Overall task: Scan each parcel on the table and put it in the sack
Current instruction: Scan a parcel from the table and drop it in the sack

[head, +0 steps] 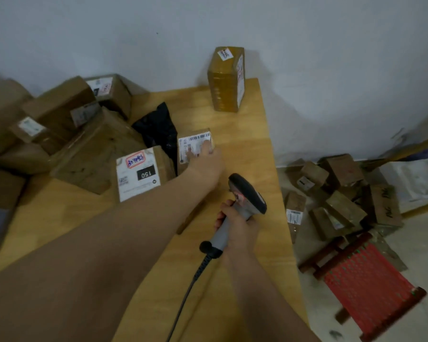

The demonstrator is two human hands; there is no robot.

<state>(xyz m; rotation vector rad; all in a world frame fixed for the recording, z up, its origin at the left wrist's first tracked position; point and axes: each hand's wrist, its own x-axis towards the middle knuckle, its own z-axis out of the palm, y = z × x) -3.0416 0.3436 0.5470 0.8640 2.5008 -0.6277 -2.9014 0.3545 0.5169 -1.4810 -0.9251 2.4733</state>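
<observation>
Head view: left hand point(206, 165) grips a boxy, labelled cardboard parcel point(189, 145); right hand point(238, 227) clasps the grey pistol-shaped scanner point(248, 191).

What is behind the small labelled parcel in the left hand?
A black bag lies just behind the parcel, its near part hidden by it. Brown boxes are piled beyond the bag. The left hand covers the parcel's near corner.

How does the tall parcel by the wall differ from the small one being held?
The tall parcel stands upright, untouched, at the table's far edge; the small parcel is much shorter, sits mid-table, and the left hand grips it. Both are brown with white labels.
</observation>
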